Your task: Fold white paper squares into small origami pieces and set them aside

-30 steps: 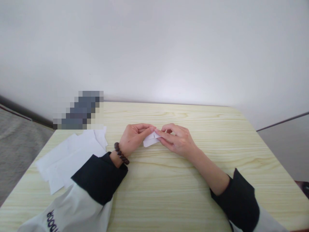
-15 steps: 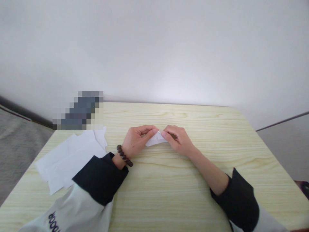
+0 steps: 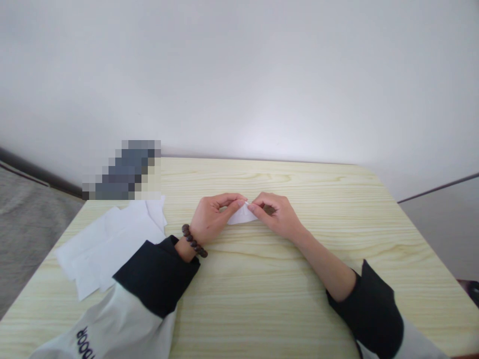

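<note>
Between my two hands is a small white piece of paper (image 3: 241,215), held over the middle of the table. My left hand (image 3: 215,217) pinches its upper left part between thumb and forefinger. On the other side, my right hand (image 3: 275,214) grips the upper right part the same way. The fingertips of both hands almost meet at a raised crease or narrow fold along the top edge. Below the fingers the lower part of the paper hangs free. The far side of the paper is hidden from me.
Several white paper sheets (image 3: 119,239) overlap on the left of the wood-grain table (image 3: 254,299). Behind them lies a dark, pixelated object (image 3: 125,172). A pale wall (image 3: 262,75) rises at the table's back edge. Something dark (image 3: 473,289) shows at the far right edge.
Both hands keep their pinch on the paper. My right fingertips have shifted very slightly left, and the paper's lower flap looks a little smaller.
</note>
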{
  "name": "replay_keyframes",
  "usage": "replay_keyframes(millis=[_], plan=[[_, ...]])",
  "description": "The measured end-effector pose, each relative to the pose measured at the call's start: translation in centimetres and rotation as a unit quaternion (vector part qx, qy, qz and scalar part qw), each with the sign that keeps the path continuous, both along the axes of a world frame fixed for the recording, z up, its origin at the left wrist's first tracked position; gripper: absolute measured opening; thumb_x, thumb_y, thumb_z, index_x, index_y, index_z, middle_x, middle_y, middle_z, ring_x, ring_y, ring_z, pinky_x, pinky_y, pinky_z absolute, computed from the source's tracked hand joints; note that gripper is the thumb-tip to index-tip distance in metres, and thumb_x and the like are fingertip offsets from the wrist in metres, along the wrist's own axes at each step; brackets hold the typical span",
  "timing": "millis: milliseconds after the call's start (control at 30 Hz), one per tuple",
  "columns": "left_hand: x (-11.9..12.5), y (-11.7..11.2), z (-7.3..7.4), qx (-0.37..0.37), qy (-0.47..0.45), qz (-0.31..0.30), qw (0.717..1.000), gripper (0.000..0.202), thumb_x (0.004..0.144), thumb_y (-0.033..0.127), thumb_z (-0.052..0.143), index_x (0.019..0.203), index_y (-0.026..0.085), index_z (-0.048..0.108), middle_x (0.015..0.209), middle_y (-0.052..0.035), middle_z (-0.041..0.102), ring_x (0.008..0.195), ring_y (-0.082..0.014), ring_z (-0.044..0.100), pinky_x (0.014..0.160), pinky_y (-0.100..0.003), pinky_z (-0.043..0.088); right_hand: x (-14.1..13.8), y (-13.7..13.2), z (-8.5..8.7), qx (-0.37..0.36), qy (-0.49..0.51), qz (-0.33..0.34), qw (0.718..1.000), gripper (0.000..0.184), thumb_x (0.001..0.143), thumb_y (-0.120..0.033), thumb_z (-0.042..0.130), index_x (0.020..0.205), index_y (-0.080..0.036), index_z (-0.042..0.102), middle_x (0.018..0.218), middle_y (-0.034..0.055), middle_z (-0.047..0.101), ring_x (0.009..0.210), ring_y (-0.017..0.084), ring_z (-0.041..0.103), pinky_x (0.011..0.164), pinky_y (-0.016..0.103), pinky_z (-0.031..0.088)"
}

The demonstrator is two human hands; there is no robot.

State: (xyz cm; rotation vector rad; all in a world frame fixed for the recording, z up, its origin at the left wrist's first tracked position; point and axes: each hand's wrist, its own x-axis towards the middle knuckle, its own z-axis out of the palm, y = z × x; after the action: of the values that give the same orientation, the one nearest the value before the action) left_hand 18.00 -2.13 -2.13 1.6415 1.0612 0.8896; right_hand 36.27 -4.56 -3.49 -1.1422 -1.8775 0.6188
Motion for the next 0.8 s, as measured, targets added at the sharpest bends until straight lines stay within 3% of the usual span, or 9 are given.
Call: replay_keyframes(millis=[267,500,633,800], plan=[[0.16,0.08,0.08,-0.037,-0.017,0.004,0.999,0.032,0.074,0.044,0.067,0.087,0.016,0.073,0.089,-0.0059,0.075,0.083,-0.0210,0.068,0.074,-0.028,0.054,0.09,0.16,-0.36,0.058,-0.057,-0.020,0.996,0.028,0.090,-0.032,0.050,0.066,-0.019,0.055,0.062,-0.0002,0.057,0.059,0.011,0.051,0.060,0.024,0.038],[0.14,0.17,0.18,-0.073,-0.002,0.001,0.997,0.038,0.071,0.045,0.070,0.094,0.015,0.073,0.081,-0.0062,0.075,0.076,-0.0209,0.068,0.064,-0.026,0.053,0.17,0.17,-0.49,0.065,-0.074,-0.011,0.995,0.027,0.091,-0.030,0.049,0.068,-0.019,0.056,0.063,-0.0006,0.057,0.059,0.010,0.050,0.061,0.024,0.038],[0.21,0.15,0.13,-0.050,0.000,0.012,0.999,0.033,0.071,0.045,0.069,0.086,0.015,0.074,0.082,-0.0057,0.075,0.077,-0.0202,0.067,0.065,-0.025,0.052,0.11,0.17,-0.47,0.060,-0.084,-0.003,0.995,0.027,0.091,-0.031,0.049,0.069,-0.019,0.057,0.063,-0.0009,0.057,0.058,0.010,0.050,0.060,0.023,0.037],[0.12,0.10,0.21,-0.036,0.003,0.047,0.998,0.030,0.072,0.044,0.068,0.077,0.014,0.073,0.074,-0.0029,0.072,0.068,-0.0169,0.063,0.057,-0.022,0.046,0.03,0.11,-0.33,0.063,-0.100,-0.004,0.993,0.029,0.091,-0.031,0.050,0.066,-0.018,0.055,0.060,-0.0017,0.055,0.056,0.009,0.048,0.059,0.023,0.036]])
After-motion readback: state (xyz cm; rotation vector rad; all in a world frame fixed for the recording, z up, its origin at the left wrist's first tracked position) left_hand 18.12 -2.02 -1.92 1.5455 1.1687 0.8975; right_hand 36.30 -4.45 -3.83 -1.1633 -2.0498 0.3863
